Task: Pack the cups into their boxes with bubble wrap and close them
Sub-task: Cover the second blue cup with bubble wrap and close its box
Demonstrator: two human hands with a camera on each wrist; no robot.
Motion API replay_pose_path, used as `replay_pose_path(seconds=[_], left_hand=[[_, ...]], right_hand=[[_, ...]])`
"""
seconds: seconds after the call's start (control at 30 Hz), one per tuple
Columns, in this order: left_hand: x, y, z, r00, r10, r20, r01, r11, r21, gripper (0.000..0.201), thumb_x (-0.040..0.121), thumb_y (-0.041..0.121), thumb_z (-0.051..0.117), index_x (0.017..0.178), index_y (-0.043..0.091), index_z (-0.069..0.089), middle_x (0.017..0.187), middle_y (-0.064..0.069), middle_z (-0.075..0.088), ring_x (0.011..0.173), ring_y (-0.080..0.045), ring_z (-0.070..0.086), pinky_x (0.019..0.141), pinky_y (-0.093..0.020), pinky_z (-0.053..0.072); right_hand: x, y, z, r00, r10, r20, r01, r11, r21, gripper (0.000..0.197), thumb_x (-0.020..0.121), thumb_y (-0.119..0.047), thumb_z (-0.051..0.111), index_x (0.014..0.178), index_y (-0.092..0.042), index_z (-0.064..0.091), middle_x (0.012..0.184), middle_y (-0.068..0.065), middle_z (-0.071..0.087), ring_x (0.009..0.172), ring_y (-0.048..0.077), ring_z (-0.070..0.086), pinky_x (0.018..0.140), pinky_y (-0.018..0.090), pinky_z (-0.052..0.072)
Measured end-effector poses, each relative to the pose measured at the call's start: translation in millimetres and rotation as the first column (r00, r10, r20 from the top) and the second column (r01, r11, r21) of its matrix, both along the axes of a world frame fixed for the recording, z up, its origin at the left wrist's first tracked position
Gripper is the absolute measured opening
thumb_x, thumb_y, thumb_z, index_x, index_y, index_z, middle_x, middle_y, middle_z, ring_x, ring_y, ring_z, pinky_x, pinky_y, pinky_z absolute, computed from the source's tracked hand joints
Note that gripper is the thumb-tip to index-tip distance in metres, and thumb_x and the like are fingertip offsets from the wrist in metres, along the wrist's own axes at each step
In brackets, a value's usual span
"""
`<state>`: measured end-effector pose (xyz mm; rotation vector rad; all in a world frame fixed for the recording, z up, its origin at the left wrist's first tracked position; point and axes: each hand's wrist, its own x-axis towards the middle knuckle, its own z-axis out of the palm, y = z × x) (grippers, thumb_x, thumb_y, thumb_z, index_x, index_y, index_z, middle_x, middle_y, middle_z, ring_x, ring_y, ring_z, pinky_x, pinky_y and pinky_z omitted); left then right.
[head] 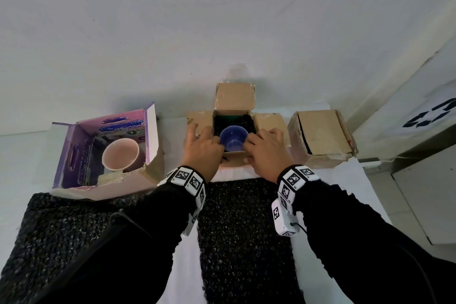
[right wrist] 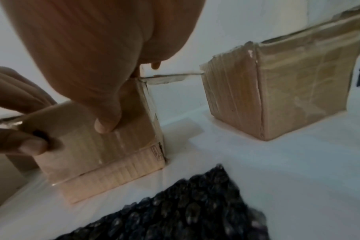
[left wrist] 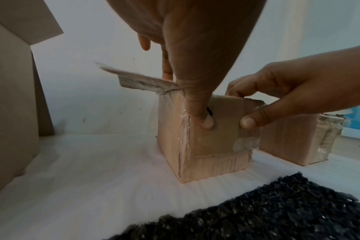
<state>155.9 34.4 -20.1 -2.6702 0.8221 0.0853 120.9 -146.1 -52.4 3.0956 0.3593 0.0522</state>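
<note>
Blue cup (head: 234, 141) in open box (head: 267, 123); both hands pinch near flap (left wrist: 222, 123).

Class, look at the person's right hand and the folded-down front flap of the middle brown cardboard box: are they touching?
Touching. In the left wrist view the right hand pinches the front flap of the middle brown cardboard box, thumb flat on its face.

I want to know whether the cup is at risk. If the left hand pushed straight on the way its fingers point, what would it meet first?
Probably the blue cup: the left hand grips the middle box's near flap, fingers over the rim beside it. Depth is unclear.
</note>
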Motion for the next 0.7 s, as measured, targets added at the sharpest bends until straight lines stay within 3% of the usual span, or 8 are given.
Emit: replay_pose_path(seconds=[0.07,0.17,0.23,0.3,0.37,0.5,0.63,0.7], left_hand=[[1,-1,2,1.0,-0.008,-0.009,0.007,1.0,-0.015,0.02,0.089,0.035,0.056,0.105,0.03,0.068,0.102,0.013,0.064,0.127,-0.02,0.037,0.11,-0.061,-0.005],[10,-3,4,0.998,-0.04,-0.055,0.037,0.998,-0.046,0.031,0.088,0.053,0.052,0.107,0.035,0.068,0.108,0.015,0.064,0.132,-0.018,0.033,0.107,-0.063,-0.014],[20,-3,4,0.994,-0.035,-0.103,0.025,0.995,-0.099,0.059,0.086,0.072,0.027,0.105,0.036,0.07,0.107,0.014,0.066,0.133,-0.016,0.034,0.105,-0.063,-0.017],[27,-2,4,0.994,-0.043,-0.1,0.033,0.995,-0.092,0.084,0.081,0.077,0.003,0.101,0.034,0.072,0.105,0.009,0.066,0.129,-0.018,0.038,0.108,-0.065,-0.012],[27,-2,4,0.996,-0.068,-0.051,0.066,0.997,-0.043,0.089,0.083,0.077,-0.002,0.102,0.029,0.072,0.108,0.003,0.063,0.129,-0.023,0.036,0.109,-0.065,-0.011],[25,-7,3,0.994,-0.092,-0.062,0.091,0.996,-0.008,0.082,0.089,0.071,0.001,0.108,0.025,0.067,0.107,0.001,0.065,0.134,-0.027,0.03,0.105,-0.063,-0.021],[35,-6,11,0.994,-0.077,-0.083,0.075,0.997,-0.025,0.037,0.096,0.041,0.029,0.105,0.025,0.061,0.111,0.001,0.062,0.131,-0.026,0.031,0.111,-0.064,-0.011],[36,-3,11,0.995,-0.086,-0.051,0.086,0.996,-0.001,0.031,0.094,0.035,0.036,0.111,0.026,0.06,0.117,0.003,0.057,0.132,-0.027,0.03,0.112,-0.064,-0.006]], right_hand=[[-2,-4,2,1.0,0.005,-0.01,-0.006,1.0,-0.027,0.019,0.086,-0.04,0.061,0.095,-0.024,0.067,0.105,-0.007,0.058,0.111,0.024,0.045,0.095,0.047,0.018],[-1,-4,11,0.995,0.003,-0.103,-0.006,0.999,-0.031,0.047,0.096,-0.055,0.032,0.102,-0.025,0.068,0.109,-0.006,0.059,0.119,0.022,0.036,0.101,0.051,0.013],[3,-2,18,0.99,0.004,-0.144,-0.01,0.999,-0.039,0.063,0.095,-0.062,0.017,0.102,-0.025,0.068,0.105,-0.007,0.061,0.12,0.021,0.036,0.105,0.054,0.011],[8,-6,23,0.997,0.004,-0.071,-0.006,1.0,-0.03,0.069,0.092,-0.067,0.011,0.097,-0.024,0.064,0.103,-0.005,0.061,0.121,0.021,0.039,0.107,0.056,0.012],[11,-15,24,1.0,0.005,0.0,-0.005,0.999,-0.042,0.069,0.089,-0.074,0.01,0.093,-0.025,0.059,0.105,-0.004,0.06,0.123,0.021,0.04,0.106,0.055,0.015],[13,-23,18,1.0,-0.006,-0.026,0.004,0.997,-0.076,0.07,0.089,-0.076,0.012,0.093,-0.026,0.061,0.113,-0.001,0.058,0.129,0.021,0.037,0.106,0.054,0.01],[28,-16,19,0.996,-0.087,-0.031,0.085,0.995,-0.053,0.054,0.095,-0.058,0.014,0.106,-0.025,0.056,0.106,-0.002,0.062,0.12,0.021,0.039,0.105,0.052,0.013],[37,-13,18,0.993,-0.109,-0.05,0.105,0.991,-0.082,0.048,0.098,-0.048,0.018,0.107,-0.023,0.059,0.105,-0.003,0.064,0.12,0.022,0.036,0.104,0.051,0.011]])
